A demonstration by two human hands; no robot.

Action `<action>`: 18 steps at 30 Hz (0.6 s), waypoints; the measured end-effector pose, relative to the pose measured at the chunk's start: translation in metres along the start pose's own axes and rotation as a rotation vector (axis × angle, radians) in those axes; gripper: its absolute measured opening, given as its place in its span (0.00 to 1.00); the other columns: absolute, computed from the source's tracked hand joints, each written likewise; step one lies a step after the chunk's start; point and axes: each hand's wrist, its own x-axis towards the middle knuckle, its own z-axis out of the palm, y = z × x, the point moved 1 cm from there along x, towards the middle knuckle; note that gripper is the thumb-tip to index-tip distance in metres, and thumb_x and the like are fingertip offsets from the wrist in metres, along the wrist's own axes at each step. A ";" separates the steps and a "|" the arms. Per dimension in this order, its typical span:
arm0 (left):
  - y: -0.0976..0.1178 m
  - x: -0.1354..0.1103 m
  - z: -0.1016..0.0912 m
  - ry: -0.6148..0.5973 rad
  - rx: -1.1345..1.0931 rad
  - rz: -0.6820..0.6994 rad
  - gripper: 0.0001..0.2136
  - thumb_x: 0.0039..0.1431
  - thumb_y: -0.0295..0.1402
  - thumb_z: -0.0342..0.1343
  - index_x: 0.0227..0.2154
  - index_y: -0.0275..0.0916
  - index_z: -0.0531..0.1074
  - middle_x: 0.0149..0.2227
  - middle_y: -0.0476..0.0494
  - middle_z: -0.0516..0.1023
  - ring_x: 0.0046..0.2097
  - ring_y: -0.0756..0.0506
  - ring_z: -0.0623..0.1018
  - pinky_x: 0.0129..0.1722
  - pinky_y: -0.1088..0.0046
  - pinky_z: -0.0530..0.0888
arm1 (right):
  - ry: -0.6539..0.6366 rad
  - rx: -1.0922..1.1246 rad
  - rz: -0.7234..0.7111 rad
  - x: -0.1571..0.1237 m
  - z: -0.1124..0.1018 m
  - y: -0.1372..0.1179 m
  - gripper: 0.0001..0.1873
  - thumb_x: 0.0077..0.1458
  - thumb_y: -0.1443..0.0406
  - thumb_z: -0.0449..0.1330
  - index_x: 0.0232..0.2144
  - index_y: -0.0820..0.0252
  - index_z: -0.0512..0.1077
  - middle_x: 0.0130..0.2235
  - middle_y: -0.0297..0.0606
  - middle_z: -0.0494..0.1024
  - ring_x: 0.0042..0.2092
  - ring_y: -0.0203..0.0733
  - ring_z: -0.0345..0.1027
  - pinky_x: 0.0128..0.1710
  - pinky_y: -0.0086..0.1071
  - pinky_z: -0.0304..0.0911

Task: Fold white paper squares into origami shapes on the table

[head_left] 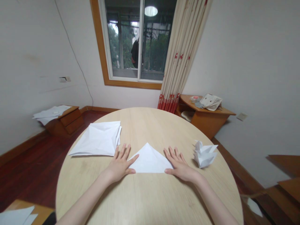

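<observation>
A sheet of white paper folded into a triangle lies flat on the round wooden table, its point away from me and its long edge towards me. My left hand rests on its left corner with the fingers spread, thumb and index finger on the paper. On the right corner lies my right hand, also spread, its thumb at the near edge. Both palms face down, and neither hand grips anything. The outer corners of the triangle are partly hidden under the hands.
Left of my left hand is a stack of white paper. A folded white paper figure with pointed tips stands at the right. Beyond the table are a small drawer cabinet, a corner stand and a curtain beside the window.
</observation>
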 end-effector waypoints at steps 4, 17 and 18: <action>0.000 -0.002 -0.008 -0.042 0.041 -0.023 0.31 0.58 0.50 0.55 0.62 0.59 0.51 0.68 0.39 0.41 0.67 0.29 0.39 0.60 0.41 0.42 | -0.030 0.017 0.002 -0.002 -0.006 0.001 0.49 0.54 0.47 0.56 0.66 0.58 0.35 0.67 0.47 0.25 0.64 0.55 0.09 0.64 0.53 0.24; -0.026 -0.012 -0.024 -0.148 0.096 -0.231 0.43 0.47 0.48 0.65 0.63 0.54 0.49 0.67 0.32 0.31 0.65 0.26 0.31 0.57 0.36 0.37 | -0.042 0.049 -0.041 0.000 -0.006 0.031 0.49 0.53 0.52 0.60 0.66 0.53 0.35 0.67 0.46 0.24 0.64 0.56 0.08 0.63 0.55 0.24; -0.029 -0.013 -0.023 -0.143 0.096 -0.236 0.43 0.47 0.48 0.65 0.64 0.54 0.48 0.67 0.33 0.30 0.65 0.25 0.31 0.57 0.36 0.37 | -0.042 0.051 -0.041 -0.001 -0.006 0.032 0.49 0.53 0.51 0.59 0.66 0.53 0.35 0.67 0.46 0.24 0.64 0.56 0.08 0.63 0.55 0.24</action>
